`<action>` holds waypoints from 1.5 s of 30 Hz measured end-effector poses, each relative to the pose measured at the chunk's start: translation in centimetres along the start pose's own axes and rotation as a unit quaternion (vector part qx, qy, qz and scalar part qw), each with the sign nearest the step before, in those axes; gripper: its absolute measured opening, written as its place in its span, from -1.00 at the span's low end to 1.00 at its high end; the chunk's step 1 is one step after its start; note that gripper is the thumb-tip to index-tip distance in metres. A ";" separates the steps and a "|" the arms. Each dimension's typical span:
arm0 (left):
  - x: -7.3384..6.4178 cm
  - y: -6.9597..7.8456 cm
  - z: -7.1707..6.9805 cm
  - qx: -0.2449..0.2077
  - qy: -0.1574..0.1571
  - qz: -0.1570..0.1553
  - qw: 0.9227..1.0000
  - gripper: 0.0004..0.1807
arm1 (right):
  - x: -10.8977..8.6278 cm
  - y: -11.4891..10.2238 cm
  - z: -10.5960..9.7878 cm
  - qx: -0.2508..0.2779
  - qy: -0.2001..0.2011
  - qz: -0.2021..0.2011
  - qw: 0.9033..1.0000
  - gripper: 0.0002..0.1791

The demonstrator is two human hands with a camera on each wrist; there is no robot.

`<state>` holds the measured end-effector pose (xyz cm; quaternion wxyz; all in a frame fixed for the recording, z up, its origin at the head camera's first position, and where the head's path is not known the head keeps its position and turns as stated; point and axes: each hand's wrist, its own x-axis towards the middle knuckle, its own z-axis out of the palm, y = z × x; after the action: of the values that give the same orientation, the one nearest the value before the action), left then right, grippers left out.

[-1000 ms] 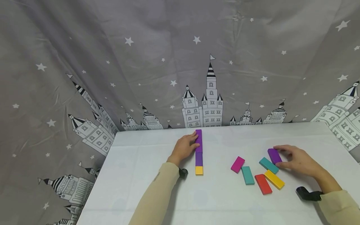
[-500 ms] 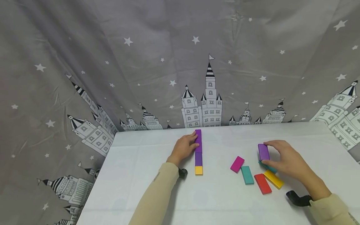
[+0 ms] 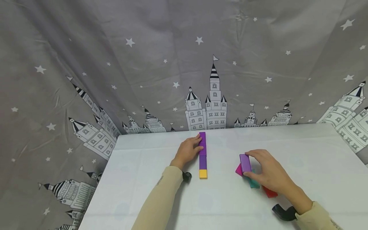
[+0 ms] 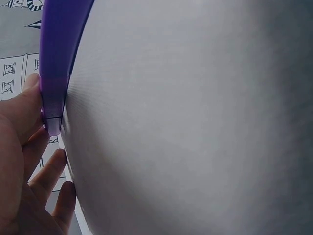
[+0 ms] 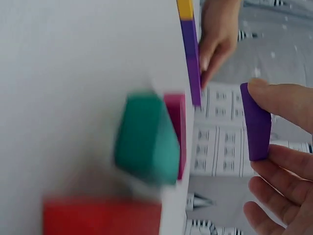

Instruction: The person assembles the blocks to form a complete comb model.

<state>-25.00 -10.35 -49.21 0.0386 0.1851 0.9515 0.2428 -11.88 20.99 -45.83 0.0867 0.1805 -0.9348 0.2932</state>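
A straight row of purple blocks [image 3: 203,162] ends in a yellow block [image 3: 203,174] at its near end. Along the row's left side rests my left hand [image 3: 187,151], thumb and fingertips touching the far purple blocks; the left wrist view shows the fingers extended beside them. To the right, my right hand [image 3: 268,171] pinches a purple block [image 3: 245,163] between thumb and finger, held up above the table. Under it in the head view, partly covered, lie a magenta block [image 3: 239,170], a teal block [image 3: 254,183] and a red block [image 3: 269,191].
The white table [image 3: 138,191] reaches back to a grey curtain [image 3: 161,64] printed with castles and stars. Black wrist mounts [image 3: 284,213] stick out from both sleeves. Another teal block and a loose yellow one are hidden behind the right hand.
My right hand has lifted the purple block from beside the teal one and carried it left, over the magenta and teal blocks. The left hand has stayed at the row.
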 end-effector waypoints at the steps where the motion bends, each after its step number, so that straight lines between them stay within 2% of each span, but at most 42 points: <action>1: 0.0 0.0 0.0 0.000 0.001 0.000 1.000 -0.41 | 0.0 -0.3 0.4 0.004 0.001 -0.004 1.000 -0.28; 16: 0.2 -0.2 0.1 0.005 0.004 0.007 1.000 -0.42 | 1.0 -4.1 4.2 0.049 -0.031 0.018 0.998 -0.27; 33: 0.1 0.0 0.0 0.005 0.007 0.008 1.000 -0.42 | 1.9 -7.1 6.6 0.086 -0.037 -0.006 0.996 -0.28; 45: 0.1 -0.1 0.0 0.003 0.007 0.013 1.000 -0.42 | 1.7 -8.4 8.7 0.075 -0.042 -0.015 0.996 -0.32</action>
<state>-25.14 -10.42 -49.23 0.0286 0.1954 0.9499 0.2422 -10.64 9.06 -48.07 0.0380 0.2130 -0.9100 0.3537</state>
